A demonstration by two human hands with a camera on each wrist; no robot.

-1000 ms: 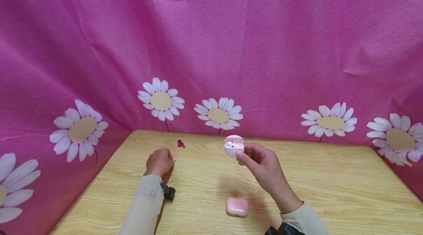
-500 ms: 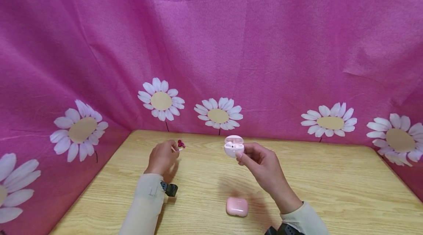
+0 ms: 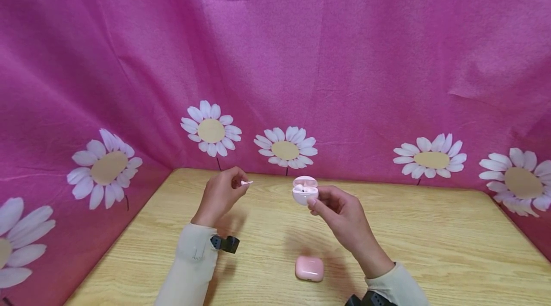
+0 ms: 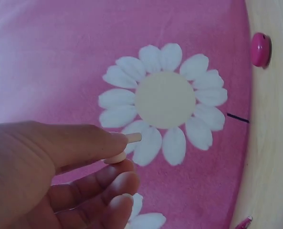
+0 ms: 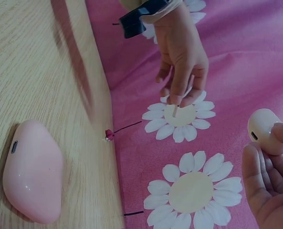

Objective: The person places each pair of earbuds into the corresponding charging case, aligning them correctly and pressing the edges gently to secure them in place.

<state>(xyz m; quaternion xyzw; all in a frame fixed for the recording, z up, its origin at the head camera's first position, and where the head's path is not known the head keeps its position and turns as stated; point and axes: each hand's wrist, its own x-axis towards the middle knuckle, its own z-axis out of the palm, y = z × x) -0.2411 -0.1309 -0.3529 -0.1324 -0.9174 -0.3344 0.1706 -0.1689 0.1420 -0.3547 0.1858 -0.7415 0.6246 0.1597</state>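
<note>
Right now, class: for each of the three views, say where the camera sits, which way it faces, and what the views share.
Head: worn high, facing forward and down at the table; left hand, right hand and sleeves show.
Left wrist: behind the left hand's fingers, facing the daisy cloth.
Right wrist: below the right hand, facing across at the left hand.
Shared: head and right wrist show the open white case and closed pink case.

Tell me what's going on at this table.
A person sits at a wooden table. Their right hand holds an open white earbud case up, an earbud showing inside. Their left hand pinches a small white stick beside it, above the table. A closed pink case lies on the table nearer the person.
</note>
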